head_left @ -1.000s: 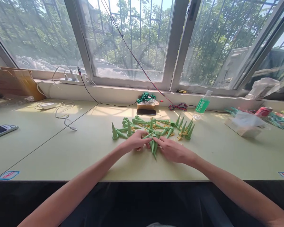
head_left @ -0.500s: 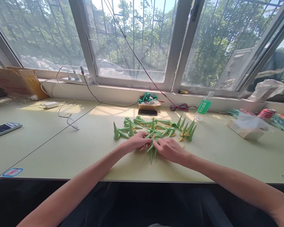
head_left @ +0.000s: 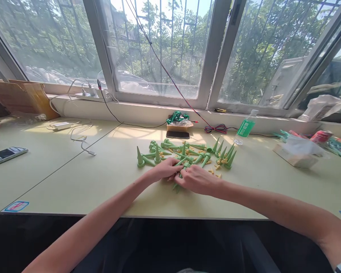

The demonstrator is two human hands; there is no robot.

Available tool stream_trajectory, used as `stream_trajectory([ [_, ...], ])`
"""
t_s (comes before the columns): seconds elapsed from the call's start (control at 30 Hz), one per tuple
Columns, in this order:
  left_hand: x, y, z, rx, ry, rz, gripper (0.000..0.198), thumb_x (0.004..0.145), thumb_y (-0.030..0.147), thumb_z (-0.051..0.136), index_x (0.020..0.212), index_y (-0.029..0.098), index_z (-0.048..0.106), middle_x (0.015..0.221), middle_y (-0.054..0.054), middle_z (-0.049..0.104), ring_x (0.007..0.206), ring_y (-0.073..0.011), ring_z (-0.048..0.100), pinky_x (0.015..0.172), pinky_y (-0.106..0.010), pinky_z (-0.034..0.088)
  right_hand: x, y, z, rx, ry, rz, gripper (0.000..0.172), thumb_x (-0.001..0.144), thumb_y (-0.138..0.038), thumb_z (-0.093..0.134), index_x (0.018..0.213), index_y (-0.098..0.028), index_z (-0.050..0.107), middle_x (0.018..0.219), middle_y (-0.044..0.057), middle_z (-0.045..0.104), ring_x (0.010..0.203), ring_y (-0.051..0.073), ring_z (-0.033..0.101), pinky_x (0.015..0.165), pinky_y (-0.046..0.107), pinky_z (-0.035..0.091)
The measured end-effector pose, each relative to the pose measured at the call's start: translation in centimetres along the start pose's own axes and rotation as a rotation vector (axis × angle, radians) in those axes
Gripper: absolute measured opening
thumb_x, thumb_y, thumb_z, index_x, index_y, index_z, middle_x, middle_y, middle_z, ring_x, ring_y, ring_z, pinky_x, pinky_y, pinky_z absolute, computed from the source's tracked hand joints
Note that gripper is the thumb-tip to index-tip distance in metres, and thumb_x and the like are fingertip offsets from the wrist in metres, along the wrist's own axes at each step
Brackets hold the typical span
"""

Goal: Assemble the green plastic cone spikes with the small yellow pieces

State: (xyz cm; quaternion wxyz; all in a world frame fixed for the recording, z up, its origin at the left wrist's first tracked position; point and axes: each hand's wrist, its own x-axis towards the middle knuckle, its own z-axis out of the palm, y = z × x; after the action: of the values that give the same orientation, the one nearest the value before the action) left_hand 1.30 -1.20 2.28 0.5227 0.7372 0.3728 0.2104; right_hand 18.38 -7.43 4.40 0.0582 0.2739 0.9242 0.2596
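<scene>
- The left hand and the right hand meet at the near edge of a heap of green plastic spikes on the pale desk.
- Both hands are curled with their fingertips pinched together on one green spike; its pointed end pokes out beneath them, toward the near edge of the desk.
- The right hand covers most of that spike, so how each hand grips it cannot be made out exactly.
- The heap lies just beyond the hands; some spikes stand upright on their wide ends, as at the heap's left end and right end, others lie flat and crossed.
- Small yellow parts are scattered among the spikes and just right of the right hand.
- Behind the heap, against the window sill, lies a dark phone, with a small cardboard box holding green parts just behind it.
- Right of the heap, near the sill, stands a clear bottle with a green label; a coil of red and black cable lies between the bottle and the box.
- Far right of the heap sit a tissue box and a red can.
- Well left of the heap, a second phone lies flat, and a white charging cable trails across the desk between it and the heap.
</scene>
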Motion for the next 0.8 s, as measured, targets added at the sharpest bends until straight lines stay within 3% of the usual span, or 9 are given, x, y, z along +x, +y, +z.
stream_trajectory([
  [0.27,0.0,0.2,-0.2,0.038,-0.009,-0.005,0.039,0.083,0.048,0.060,0.061,0.017,0.048,0.048,0.001,0.053,0.037,-0.0090,0.043,0.035,-0.021,0.028,0.2,-0.1,-0.1,0.037,0.047,-0.062,0.035,0.089,0.002,0.038,0.115,-0.010,0.057,0.064,0.005,0.061,0.051,0.015,0.052,0.051,0.029,0.024],
  [0.43,0.0,0.2,-0.2,0.034,0.011,-0.020,0.041,0.079,0.048,0.065,0.059,0.017,0.048,0.045,0.003,0.047,0.036,-0.0090,0.042,0.034,-0.021,0.026,0.8,-0.3,0.0,0.105,-0.002,-0.062,0.024,0.087,0.001,0.041,0.089,-0.009,0.063,0.060,0.006,0.061,0.051,0.015,0.052,0.051,0.030,0.023],
  [0.6,-0.1,0.6,-0.2,0.052,0.015,-0.022,0.042,0.077,0.048,0.067,0.056,0.018,0.047,0.044,0.003,0.044,0.036,-0.0087,0.040,0.034,-0.021,0.024,1.7,-0.4,-0.1,0.161,-0.026,-0.093,0.028,0.085,0.001,0.042,0.071,-0.012,0.062,0.057,0.006,0.061,0.052,0.015,0.051,0.051,0.031,0.021],
  [0.8,0.0,0.3,-0.3,0.070,0.044,0.002,0.043,0.078,0.052,0.066,0.059,0.018,0.047,0.045,0.004,0.043,0.037,-0.0086,0.040,0.034,-0.021,0.024,1.7,0.1,-0.4,0.177,-0.022,-0.129,0.029,0.085,0.000,0.041,0.071,-0.013,0.062,0.057,0.005,0.060,0.054,0.015,0.050,0.054,0.031,0.022],
])
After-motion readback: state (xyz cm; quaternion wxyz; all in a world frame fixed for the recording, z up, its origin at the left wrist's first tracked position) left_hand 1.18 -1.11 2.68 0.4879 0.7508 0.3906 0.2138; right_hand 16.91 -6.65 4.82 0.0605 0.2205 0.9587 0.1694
